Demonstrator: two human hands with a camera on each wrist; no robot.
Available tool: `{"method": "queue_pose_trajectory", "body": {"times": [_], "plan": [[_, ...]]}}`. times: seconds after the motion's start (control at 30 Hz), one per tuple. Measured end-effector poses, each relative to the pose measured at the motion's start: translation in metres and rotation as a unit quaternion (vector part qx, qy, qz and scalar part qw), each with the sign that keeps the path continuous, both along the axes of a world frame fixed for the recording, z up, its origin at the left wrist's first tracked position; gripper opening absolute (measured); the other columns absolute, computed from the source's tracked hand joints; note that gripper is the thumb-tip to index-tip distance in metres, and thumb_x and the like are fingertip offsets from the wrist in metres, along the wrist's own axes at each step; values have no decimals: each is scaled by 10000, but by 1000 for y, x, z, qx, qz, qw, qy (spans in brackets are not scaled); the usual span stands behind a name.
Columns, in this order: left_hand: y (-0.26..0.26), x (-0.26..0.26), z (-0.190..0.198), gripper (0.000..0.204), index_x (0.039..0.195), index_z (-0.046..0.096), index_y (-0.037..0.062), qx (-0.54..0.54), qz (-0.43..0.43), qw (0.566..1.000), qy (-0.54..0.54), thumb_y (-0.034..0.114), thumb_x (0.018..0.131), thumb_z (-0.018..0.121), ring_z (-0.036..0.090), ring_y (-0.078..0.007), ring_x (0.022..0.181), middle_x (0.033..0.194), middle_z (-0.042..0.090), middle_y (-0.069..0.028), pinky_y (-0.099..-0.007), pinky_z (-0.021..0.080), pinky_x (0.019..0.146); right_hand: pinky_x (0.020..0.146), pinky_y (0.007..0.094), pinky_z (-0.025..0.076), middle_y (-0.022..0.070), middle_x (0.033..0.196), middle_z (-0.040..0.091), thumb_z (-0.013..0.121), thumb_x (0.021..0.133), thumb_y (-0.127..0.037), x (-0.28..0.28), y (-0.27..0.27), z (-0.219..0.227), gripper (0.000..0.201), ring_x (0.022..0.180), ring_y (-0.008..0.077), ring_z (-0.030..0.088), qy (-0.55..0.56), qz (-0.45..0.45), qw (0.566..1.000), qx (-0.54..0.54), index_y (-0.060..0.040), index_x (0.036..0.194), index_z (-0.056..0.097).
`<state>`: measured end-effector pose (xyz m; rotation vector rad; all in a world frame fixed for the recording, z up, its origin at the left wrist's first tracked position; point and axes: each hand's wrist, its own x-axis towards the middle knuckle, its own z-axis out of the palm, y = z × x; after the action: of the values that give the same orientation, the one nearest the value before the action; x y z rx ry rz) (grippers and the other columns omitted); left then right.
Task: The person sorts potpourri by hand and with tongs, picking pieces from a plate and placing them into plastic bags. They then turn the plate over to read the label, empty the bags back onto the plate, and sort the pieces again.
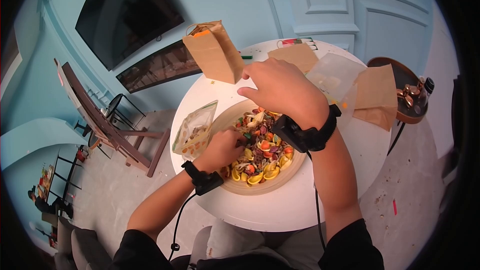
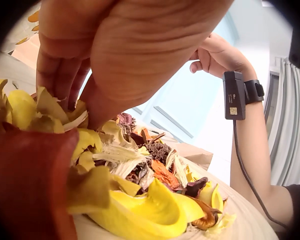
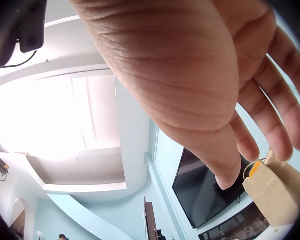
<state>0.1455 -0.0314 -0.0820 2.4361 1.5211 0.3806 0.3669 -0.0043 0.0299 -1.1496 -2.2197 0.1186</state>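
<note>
Dried potpourri [image 1: 260, 157], with yellow petals, orange pieces and dark purple bits, fills a round wooden tray [image 1: 280, 180] on the white table. My left hand [image 1: 222, 147] reaches down into its left side. In the left wrist view, the fingers and thumb of that hand [image 2: 125, 55] point into the yellow petals, and their tips are hidden, so I cannot tell whether they grip any. My right hand [image 1: 287, 85] is raised over the tray's far side. Its fingers [image 3: 265, 115] are spread and loosely bent, holding nothing. Beside my left hand stands a clear patterned bag [image 1: 195, 130] with some dried bits inside.
A brown paper bag [image 1: 215, 52] stands upright at the table's far edge. Flat brown paper [image 1: 375, 95] and a translucent sheet [image 1: 332, 77] lie to the right. A small side table [image 1: 412, 112] with copper-coloured items is beyond. Cables run from both wrist cameras.
</note>
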Motion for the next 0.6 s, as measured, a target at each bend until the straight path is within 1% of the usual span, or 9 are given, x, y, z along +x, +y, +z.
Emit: {"method": "queue_pose_trajectory", "body": {"times": [0.1,0.2,0.3,0.4,0.43,0.53,0.6], "plan": [[-3,0,3,223,1017,749,-5,-24,38,998,-32,75,814,705,732,-270,864,1013,724,-184,-351,569,807,793,462,566,218,913,721,734,892,-250,0,0,0,257,915,375,714,-2,1,1000,-6,5,905,713],[-15,7,22,199,1024,744,-9,-68,103,989,-77,62,843,706,732,-184,875,990,746,-126,-308,566,790,787,462,566,215,901,721,734,893,-252,1,1,-1,257,903,377,716,2,1,1000,3,4,904,713],[-15,-2,12,193,1073,719,-27,-98,90,969,-208,51,898,691,708,-122,875,996,743,-85,-268,562,781,782,463,567,213,894,722,734,893,-253,2,2,-1,258,893,378,717,4,0,1000,7,4,902,712],[-21,2,18,207,1117,687,-49,-121,100,940,-303,58,939,682,690,-103,885,1011,735,-72,-251,558,797,784,464,568,216,903,722,737,893,-256,3,1,-1,263,891,374,718,8,1,1000,4,6,898,710],[-24,4,22,205,1117,684,-52,-126,102,929,-332,55,942,682,693,-112,890,1014,735,-80,-256,558,815,786,465,568,218,908,721,738,893,-257,3,1,-1,266,891,373,718,9,2,1000,3,7,897,709],[-26,5,29,200,1123,676,-56,-143,105,891,-418,39,947,679,701,-142,906,1018,738,-97,-271,556,864,793,462,571,215,932,723,736,873,-191,1,-1,0,199,900,364,719,-5,-4,1000,-10,3,912,712],[-24,2,32,200,1133,676,-52,-158,105,859,-476,21,946,673,706,-161,915,1017,741,-99,-284,553,891,803,454,572,204,949,725,723,847,-135,3,-1,0,166,912,357,718,-21,11,1000,-16,-8,953,715]]}}
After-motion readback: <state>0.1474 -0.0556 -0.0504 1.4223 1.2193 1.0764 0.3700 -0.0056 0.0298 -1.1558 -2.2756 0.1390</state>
